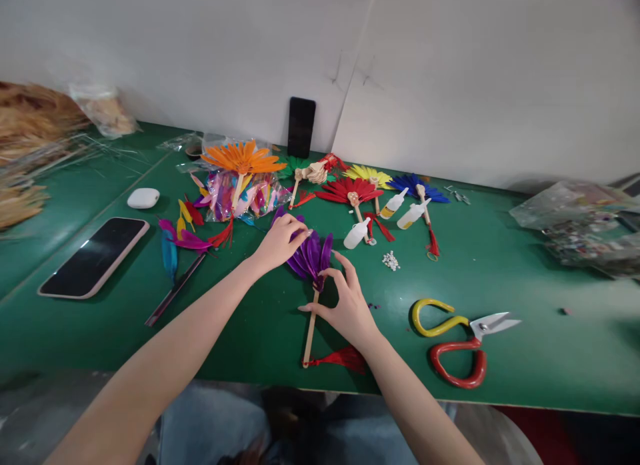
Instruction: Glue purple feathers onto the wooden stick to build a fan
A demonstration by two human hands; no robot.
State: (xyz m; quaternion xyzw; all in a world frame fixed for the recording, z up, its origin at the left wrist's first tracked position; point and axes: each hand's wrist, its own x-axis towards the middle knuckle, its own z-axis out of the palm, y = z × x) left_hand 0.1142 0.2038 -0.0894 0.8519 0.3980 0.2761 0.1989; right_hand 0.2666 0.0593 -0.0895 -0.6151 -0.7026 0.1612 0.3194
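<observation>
A purple feather fan on a wooden stick lies on the green table, with a red tassel at the stick's near end. My left hand has its fingers pinched on the upper left purple feathers. My right hand rests beside the stick, thumb and fingertips pinching the base of the feathers where they meet the stick.
Finished feather fans in orange, red, yellow and blue lie behind. Three small glue bottles, white beads, scissors, a phone, loose feathers and a bag of feathers surround.
</observation>
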